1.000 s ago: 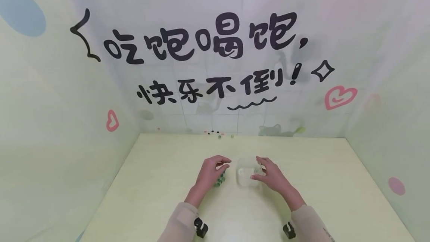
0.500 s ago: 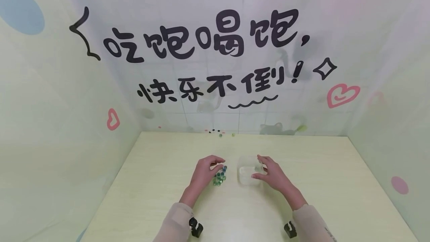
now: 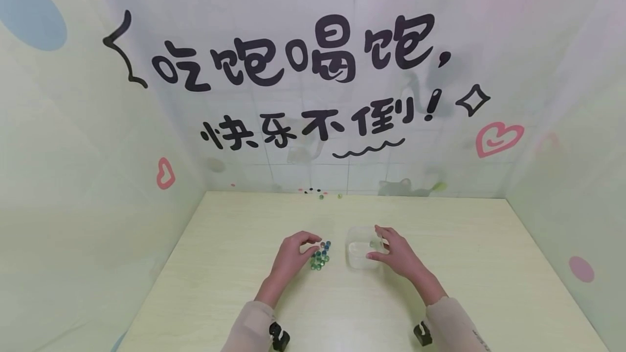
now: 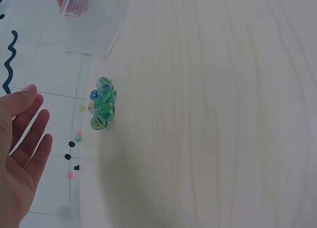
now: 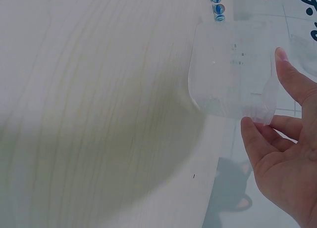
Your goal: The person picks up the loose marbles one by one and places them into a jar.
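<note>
Several glass marbles [image 3: 320, 261], green and blue, lie in a cluster on the pale wooden table. My left hand [image 3: 292, 254] hovers just left of them, thumb and fingers apart. In the left wrist view that hand [image 4: 22, 134] holds nothing, and the marbles [image 4: 103, 105] sit right of its fingertips. To the right of the cluster stands a clear plastic container [image 3: 356, 262]. My right hand [image 3: 397, 251] grips its right side. The right wrist view shows thumb and fingers around one corner of the container [image 5: 223, 74]. A faint greenish spot shows through it; what it is, I cannot tell.
A pale wooden table [image 3: 455, 265] reaches back to a printed backdrop [image 3: 313, 167] with black lettering. Similar sheets hang at both sides. Two small green dots [image 3: 321, 197] show at the table's back edge; whether marbles or print, I cannot tell.
My left hand has drawn back to the left, uncovering more of the marbles. The right hand stays at the container, almost unmoved.
</note>
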The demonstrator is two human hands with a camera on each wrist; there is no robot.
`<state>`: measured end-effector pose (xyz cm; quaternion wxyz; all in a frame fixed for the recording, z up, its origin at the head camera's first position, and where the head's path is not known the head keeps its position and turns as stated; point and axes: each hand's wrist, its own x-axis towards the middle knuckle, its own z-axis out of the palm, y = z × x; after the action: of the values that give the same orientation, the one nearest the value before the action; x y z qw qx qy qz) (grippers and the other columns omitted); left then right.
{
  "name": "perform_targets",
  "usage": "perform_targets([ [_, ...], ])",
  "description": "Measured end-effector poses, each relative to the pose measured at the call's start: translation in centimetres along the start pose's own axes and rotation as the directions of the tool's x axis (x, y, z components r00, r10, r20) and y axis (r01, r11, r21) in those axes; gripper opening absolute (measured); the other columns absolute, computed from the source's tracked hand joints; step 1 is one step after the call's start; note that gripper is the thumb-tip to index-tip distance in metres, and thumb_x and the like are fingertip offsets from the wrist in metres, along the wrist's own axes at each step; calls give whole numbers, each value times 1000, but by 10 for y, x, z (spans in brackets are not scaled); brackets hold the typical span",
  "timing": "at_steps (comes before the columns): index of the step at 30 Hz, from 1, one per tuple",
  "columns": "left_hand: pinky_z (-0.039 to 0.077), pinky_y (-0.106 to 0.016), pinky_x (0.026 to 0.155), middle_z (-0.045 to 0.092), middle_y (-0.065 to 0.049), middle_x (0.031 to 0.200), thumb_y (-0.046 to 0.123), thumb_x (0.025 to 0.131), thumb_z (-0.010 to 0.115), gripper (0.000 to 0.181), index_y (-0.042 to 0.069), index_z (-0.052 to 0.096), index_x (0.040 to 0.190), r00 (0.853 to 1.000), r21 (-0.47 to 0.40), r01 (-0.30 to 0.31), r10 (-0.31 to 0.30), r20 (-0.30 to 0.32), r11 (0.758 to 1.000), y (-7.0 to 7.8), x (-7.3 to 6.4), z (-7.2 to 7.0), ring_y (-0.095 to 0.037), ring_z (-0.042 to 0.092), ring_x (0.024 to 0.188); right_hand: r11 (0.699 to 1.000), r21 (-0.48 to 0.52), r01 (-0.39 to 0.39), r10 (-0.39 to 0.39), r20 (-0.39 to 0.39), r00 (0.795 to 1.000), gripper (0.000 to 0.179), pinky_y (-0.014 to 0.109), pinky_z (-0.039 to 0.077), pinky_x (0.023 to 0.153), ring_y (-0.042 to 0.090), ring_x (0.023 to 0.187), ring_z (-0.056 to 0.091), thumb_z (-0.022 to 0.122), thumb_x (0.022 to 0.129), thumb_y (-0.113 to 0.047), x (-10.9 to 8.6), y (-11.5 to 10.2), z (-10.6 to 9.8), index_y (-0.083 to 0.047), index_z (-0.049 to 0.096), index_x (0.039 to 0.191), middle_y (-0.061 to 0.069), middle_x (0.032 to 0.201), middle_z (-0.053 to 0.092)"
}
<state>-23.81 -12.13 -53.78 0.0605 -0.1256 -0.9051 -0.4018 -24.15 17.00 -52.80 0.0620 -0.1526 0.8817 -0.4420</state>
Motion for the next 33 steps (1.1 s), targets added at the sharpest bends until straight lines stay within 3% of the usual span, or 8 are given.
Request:
perform_targets([
  [7,58,-45,93,74,-1,108,14,91,72,18,15,73,109,1000,-21,-1,2,6,1000,-8,-6,0,-21,68,102,1000,0,-3,3,-3,1000,82,52,47,108,48,136,42,76,88,-23,0,0,0,13,33,147,32,145,43],
  [15,60,-34,89,74,-1,107,13,89,74,19,14,73,108,1000,-13,-8,8,2,1000,-16,-10,2,-18,68,98,1000,2,-7,7,-3,1000,81,52,47,108,48,136,42,76,88,-21,1,-1,0,13,33,148,32,145,43],
  [29,60,-24,82,74,-1,104,14,89,74,18,13,72,107,997,-48,61,-59,45,997,-26,-17,4,-15,69,93,1000,3,-2,2,-11,1000,83,51,47,108,48,136,43,77,87,-25,0,-1,0,12,34,147,32,144,44],
  [33,60,-25,80,74,-1,103,14,90,73,17,12,73,106,996,-39,66,-63,59,997,-26,-20,4,-14,69,91,999,-13,36,-36,-37,999,82,51,49,104,50,132,46,78,86,-26,-1,-2,1,13,36,146,33,140,46],
])
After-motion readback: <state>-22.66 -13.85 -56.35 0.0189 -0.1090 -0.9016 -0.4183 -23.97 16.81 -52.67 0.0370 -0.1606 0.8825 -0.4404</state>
